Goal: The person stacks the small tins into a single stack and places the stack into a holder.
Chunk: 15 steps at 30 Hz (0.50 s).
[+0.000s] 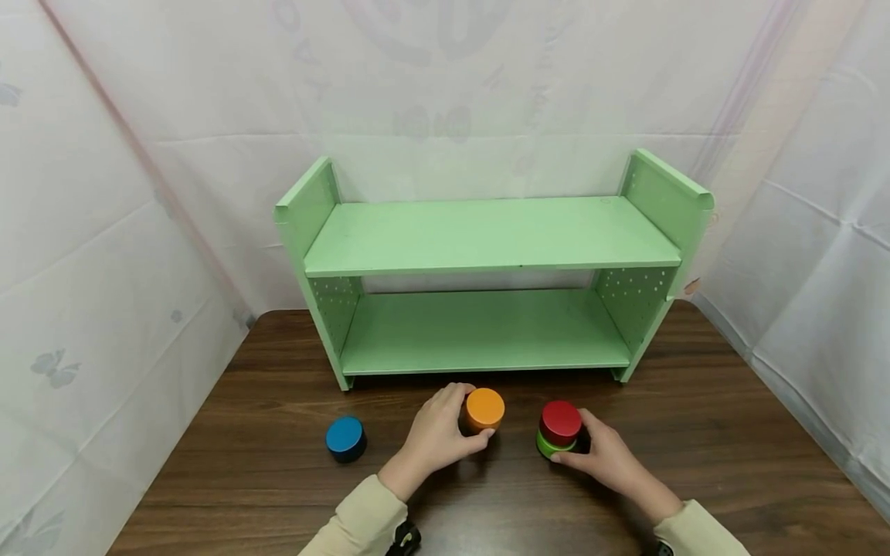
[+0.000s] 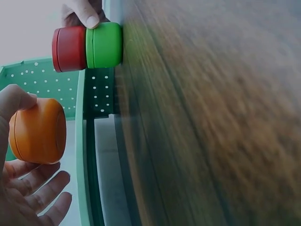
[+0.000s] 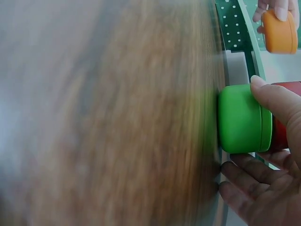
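My left hand (image 1: pixel 438 432) pinches an orange round lidded canister (image 1: pixel 484 408) between thumb and fingers. In the left wrist view this orange canister (image 2: pixel 40 132) is raised off the tabletop. A green canister (image 3: pixel 242 118) of the same squat shape stands on the table to the right, with a red one (image 1: pixel 560 419) stacked on its lid. Around the green canister my right hand (image 1: pixel 612 459) closes thumb and fingers, the thumb lying near its lid seam. A blue canister (image 1: pixel 345 436) sits on the table, left of my left hand.
A light green two-tier shelf (image 1: pixel 487 235) with perforated side panels stands at the back of the dark wood table (image 1: pixel 243 471). White patterned cloth (image 1: pixel 229 100) hangs behind the shelf and along both sides of the table.
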Tool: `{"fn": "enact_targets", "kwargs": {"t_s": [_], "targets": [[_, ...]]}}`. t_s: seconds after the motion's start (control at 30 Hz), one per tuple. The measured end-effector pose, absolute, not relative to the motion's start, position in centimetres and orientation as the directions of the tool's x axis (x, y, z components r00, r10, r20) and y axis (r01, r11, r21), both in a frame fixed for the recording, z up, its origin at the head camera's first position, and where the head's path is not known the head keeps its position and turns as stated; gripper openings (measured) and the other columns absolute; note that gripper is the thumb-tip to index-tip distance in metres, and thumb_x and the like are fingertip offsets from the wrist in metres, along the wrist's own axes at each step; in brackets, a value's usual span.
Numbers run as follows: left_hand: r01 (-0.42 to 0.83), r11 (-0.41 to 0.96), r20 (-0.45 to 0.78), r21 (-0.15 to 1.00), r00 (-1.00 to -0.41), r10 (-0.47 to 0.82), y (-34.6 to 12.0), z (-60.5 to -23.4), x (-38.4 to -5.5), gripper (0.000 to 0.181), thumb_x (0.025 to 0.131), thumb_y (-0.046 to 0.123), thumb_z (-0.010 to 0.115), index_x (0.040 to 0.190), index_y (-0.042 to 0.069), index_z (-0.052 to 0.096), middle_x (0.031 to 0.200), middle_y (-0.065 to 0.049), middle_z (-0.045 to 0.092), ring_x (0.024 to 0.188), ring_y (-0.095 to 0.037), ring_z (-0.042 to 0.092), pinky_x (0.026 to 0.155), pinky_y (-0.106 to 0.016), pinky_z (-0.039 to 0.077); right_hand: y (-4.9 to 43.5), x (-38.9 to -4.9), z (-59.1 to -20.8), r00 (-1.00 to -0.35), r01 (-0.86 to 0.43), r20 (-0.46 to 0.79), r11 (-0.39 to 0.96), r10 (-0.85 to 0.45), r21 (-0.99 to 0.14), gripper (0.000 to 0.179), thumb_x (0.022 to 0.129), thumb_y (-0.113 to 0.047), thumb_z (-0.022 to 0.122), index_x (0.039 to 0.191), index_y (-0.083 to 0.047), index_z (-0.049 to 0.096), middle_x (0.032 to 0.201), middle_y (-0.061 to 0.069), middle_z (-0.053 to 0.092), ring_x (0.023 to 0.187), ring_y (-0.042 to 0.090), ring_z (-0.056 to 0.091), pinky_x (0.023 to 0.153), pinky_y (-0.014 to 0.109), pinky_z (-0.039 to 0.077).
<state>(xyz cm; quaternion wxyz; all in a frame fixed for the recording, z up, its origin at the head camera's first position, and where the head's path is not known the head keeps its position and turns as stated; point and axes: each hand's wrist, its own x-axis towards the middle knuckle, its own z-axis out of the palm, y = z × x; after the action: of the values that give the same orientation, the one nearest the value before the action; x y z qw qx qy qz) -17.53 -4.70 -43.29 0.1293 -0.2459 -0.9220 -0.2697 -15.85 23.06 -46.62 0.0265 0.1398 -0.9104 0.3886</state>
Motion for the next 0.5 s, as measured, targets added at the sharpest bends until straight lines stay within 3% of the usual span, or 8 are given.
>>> {"fn": "enact_targets", "kwargs": {"t_s": [0.5], "targets": [[0.543,0.712,0.411,0.445,-0.83,0.376,-3.8,-42.6,-17.6,0.055,0.077,0.037,0.074,0.119,0.006,0.054,0.107,-0.004,0.061,0.096,-0.018,0.06,0.082,-0.037,0.052,21.8,-16.1,-46.9,-0.948,-0.301,0.153,0.633,-0.278,-0.713,0.058,0.072,-0.029,0.083,0.116,-0.003,0.055,0.104,0.004,0.065,0.096,0.021,0.063,0.079,0.032,0.051]]}}
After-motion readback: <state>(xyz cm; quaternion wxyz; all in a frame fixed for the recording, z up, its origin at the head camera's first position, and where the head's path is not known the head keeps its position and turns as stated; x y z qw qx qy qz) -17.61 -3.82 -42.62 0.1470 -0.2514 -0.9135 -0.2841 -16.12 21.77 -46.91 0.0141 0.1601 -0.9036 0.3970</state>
